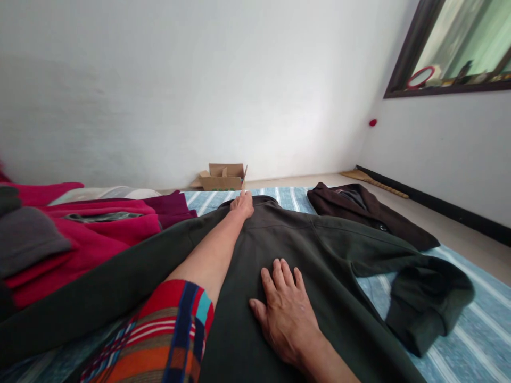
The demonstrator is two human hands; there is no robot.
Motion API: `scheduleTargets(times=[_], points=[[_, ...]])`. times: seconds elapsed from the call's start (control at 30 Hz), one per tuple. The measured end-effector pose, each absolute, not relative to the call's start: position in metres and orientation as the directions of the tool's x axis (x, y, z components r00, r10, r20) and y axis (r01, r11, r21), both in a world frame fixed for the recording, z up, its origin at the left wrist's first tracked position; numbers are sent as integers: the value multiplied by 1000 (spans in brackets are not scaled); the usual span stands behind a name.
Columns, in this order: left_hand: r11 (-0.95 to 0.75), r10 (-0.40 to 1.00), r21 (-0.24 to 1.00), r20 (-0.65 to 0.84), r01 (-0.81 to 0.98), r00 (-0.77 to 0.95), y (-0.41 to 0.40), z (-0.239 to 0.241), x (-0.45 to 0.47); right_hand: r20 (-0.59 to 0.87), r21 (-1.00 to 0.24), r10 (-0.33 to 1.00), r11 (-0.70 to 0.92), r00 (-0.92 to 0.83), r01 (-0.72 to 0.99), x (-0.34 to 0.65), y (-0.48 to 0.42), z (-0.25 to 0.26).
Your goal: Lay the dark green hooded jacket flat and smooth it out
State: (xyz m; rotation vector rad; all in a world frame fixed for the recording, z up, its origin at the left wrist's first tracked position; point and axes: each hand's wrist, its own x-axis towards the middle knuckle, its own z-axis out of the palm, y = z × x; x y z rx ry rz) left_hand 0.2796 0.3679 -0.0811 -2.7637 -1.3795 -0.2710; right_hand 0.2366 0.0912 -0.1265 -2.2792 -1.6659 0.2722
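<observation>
Smoothing dark green jacket point(319, 250) — right hand point(285, 314) flat at centre, left hand point(242, 205) on collar, both grips released. Next: fold sleeves.

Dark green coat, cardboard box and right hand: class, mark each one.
Dark green coat point(319, 239), head view, on its back panel.
Cardboard box point(222, 178), head view, on its front face.
Right hand point(285, 311), head view, on its back.

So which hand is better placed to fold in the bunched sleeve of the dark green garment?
Probably the right hand: it lies flat on the dark green garment, on the same side as the bunched sleeve. The left hand is stretched to the collar, farther away.
</observation>
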Motion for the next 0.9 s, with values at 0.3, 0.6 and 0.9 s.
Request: scheduleTargets(times=[0.3,0.6,0.9], points=[[-608,779,17,208,794,592,356,-95,275,38,-357,948,-283,317,890,235,90,-126],[-664,731,-56,160,746,663,348,-97,252,40,-364,947,-282,317,888,235,92,-125],[-617,785,-3,59,787,616,366,-94,276,57,-367,945,-281,323,887,234,92,-126]])
